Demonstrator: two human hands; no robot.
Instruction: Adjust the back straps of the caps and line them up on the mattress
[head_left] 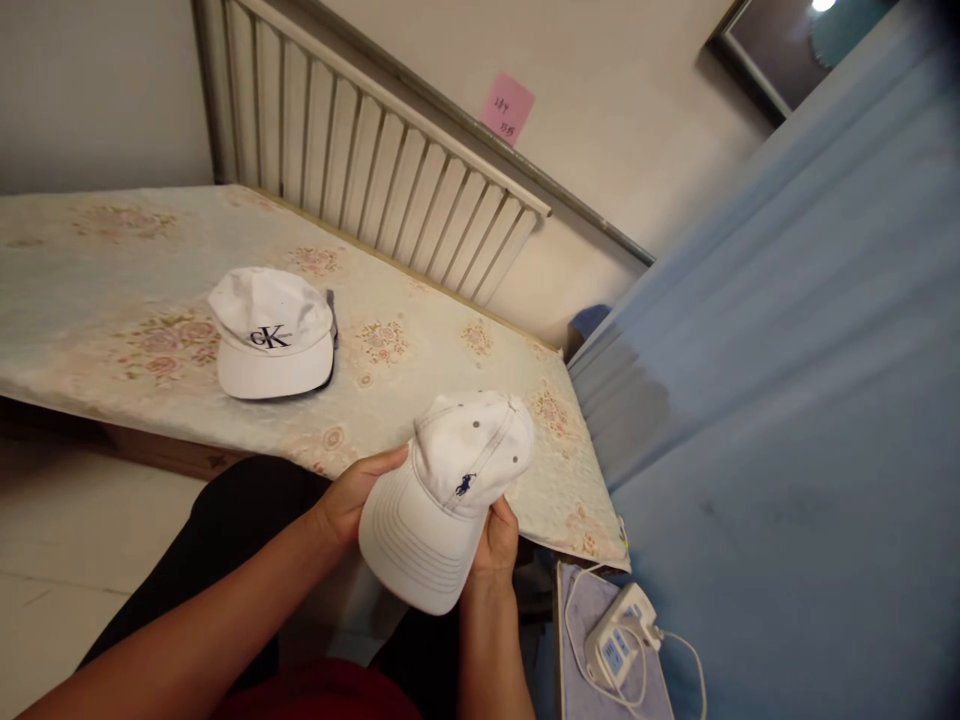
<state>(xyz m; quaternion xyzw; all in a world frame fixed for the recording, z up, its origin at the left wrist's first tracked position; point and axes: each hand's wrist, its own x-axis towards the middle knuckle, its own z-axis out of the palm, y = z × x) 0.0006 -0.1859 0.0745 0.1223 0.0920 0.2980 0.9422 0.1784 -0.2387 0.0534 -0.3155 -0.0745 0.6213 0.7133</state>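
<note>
Between my two hands is a white baseball cap (pixel 469 455) with a small dark blue embroidered figure on its front and stitched rows along the brim. My left hand (pixel 358 498) grips its left side, thumb on top near the brim's edge. On the other side, my right hand (pixel 496 538) holds the cap with its thumb up; most of its fingers are hidden behind the cap. A second white cap (pixel 274 310) with black "CK" lettering lies on the flowered cover (pixel 420 390), over to the left, apart from both hands.
A white radiator (pixel 375 160) runs along the wall behind the covered surface. At right hangs a blue curtain (pixel 750 400). A power strip (pixel 621 635) with white cables lies on a small cloth-topped stand at lower right. A pink note (pixel 507 107) is stuck to the wall.
</note>
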